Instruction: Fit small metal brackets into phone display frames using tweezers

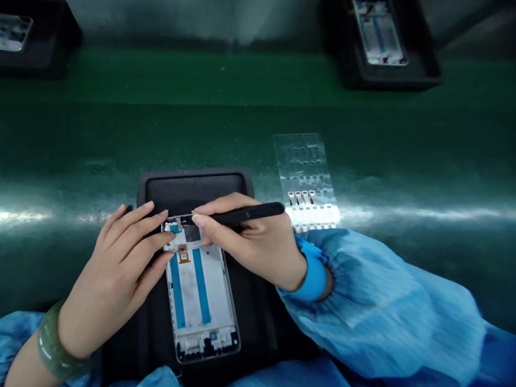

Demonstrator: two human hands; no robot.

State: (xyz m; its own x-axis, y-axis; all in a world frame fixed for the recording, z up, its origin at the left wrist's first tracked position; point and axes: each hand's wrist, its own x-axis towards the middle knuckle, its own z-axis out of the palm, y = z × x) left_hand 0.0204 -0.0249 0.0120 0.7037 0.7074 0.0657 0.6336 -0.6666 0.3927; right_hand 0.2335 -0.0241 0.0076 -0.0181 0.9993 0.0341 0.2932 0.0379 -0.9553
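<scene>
While the left hand (119,263), fingers apart, touches the phone frame's (217,293) left edge, the right hand (260,244) pinches a black tool (258,211) over it.

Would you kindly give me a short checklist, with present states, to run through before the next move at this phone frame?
1. Left hand in contact with the phone frame: ok, fingertips at its upper left part.
2. Black tool held in the right hand: ok, gripped between thumb and fingers.
3. Tool tip touching the frame: cannot tell, too small to make out.
4. Frame over the black tray: ok.
5. Clear sheet free of the right sleeve: cannot tell, they meet in view at its lower end.
</scene>
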